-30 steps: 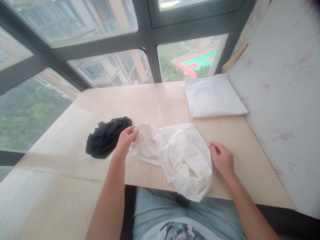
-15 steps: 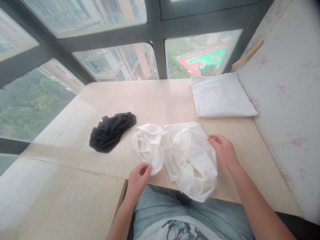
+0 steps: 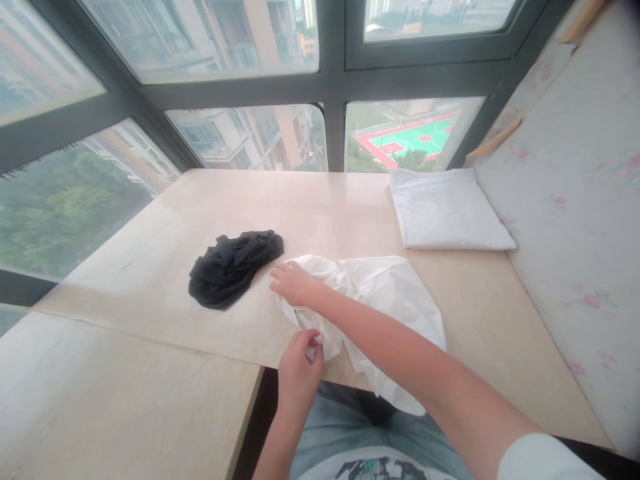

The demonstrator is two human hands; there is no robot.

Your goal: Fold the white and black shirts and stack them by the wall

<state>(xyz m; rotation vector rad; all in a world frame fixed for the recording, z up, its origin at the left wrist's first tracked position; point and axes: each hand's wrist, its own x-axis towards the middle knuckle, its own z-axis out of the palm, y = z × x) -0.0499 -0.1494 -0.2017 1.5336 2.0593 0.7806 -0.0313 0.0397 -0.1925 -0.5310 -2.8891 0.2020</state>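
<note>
A crumpled cream-white garment (image 3: 395, 293) lies on the pale wooden table (image 3: 320, 207), its lower part hanging over the near edge. My left hand (image 3: 300, 363) pinches the garment's near left edge, fingers closed on the cloth. My right hand (image 3: 290, 280) has crossed over to the garment's far left corner and rests on it with fingers stretched flat; whether it grips the cloth I cannot tell. My right forearm lies across the garment. A crumpled black garment (image 3: 233, 267) sits just left of my right hand, apart from both hands.
A folded white cloth (image 3: 445, 210) lies at the table's far right corner. A floral-patterned padded surface (image 3: 575, 193) stands along the right side. Dark-framed windows (image 3: 333, 87) close off the far edge. A lower beige surface (image 3: 115, 393) adjoins the table at near left.
My right hand left the garment's right side and reached across to its far left corner. My left hand stayed at the near left edge, now pinching the cloth. The view tilted up slightly.
</note>
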